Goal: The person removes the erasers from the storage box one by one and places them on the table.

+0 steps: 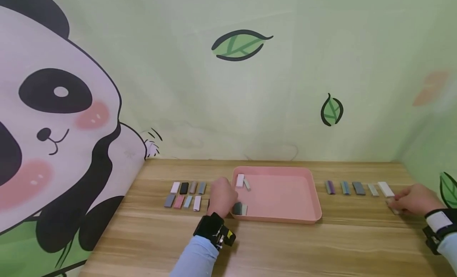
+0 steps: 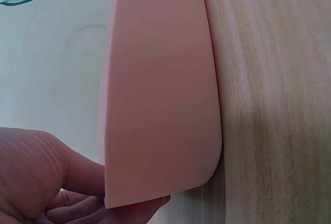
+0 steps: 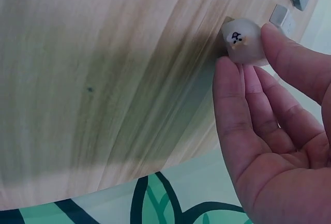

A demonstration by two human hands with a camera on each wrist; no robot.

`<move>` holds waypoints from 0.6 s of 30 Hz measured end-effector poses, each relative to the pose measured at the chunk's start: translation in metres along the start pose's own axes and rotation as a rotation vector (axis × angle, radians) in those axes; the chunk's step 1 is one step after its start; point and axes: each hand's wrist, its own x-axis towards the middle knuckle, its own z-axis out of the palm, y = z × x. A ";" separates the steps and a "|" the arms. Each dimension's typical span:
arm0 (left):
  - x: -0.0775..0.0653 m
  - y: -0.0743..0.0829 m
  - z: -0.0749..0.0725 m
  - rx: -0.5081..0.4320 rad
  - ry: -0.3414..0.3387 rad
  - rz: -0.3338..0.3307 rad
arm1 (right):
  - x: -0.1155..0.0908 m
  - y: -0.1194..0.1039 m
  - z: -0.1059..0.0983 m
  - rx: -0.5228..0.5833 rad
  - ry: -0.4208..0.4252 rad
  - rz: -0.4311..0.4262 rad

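Note:
My left hand [image 1: 222,197] grips the left end of a shallow pink tray [image 1: 282,220], hiding part of its rim. In the left wrist view the thumb lies at the tray's edge and the fingers curl round the end wall. Inside the tray are a white block [image 1: 240,180], a thin pale stick [image 1: 247,184] and a dark-and-pale block [image 1: 238,208]. At the far right, my right hand [image 1: 418,199] pinches a small pale block [image 3: 248,43] with a cartoon animal face, between thumb and fingers, close to the wooden table.
Two rows of small coloured blocks, among them a black one [image 1: 184,188] and a pink one [image 1: 179,202], lie left of the tray. To its right runs a row with a purple-and-grey block [image 1: 330,187], a dark grey block [image 1: 358,188] and a white block [image 1: 386,189]. A printed cloth backdrop [image 1: 178,90] stands behind.

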 end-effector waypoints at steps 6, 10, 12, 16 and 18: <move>0.000 -0.001 -0.001 -0.002 -0.004 -0.003 | 0.000 0.001 0.000 0.008 0.006 0.037; 0.001 -0.003 -0.002 0.007 -0.002 0.002 | 0.000 0.001 0.000 0.010 0.010 0.044; 0.001 -0.003 -0.002 0.012 -0.002 0.002 | -0.001 -0.001 0.000 -0.007 0.021 0.031; 0.002 -0.004 -0.002 0.025 0.008 0.019 | -0.005 -0.013 0.001 -0.117 0.138 -0.048; 0.001 -0.004 -0.002 0.032 0.014 0.032 | -0.008 -0.028 -0.002 -0.176 0.197 -0.085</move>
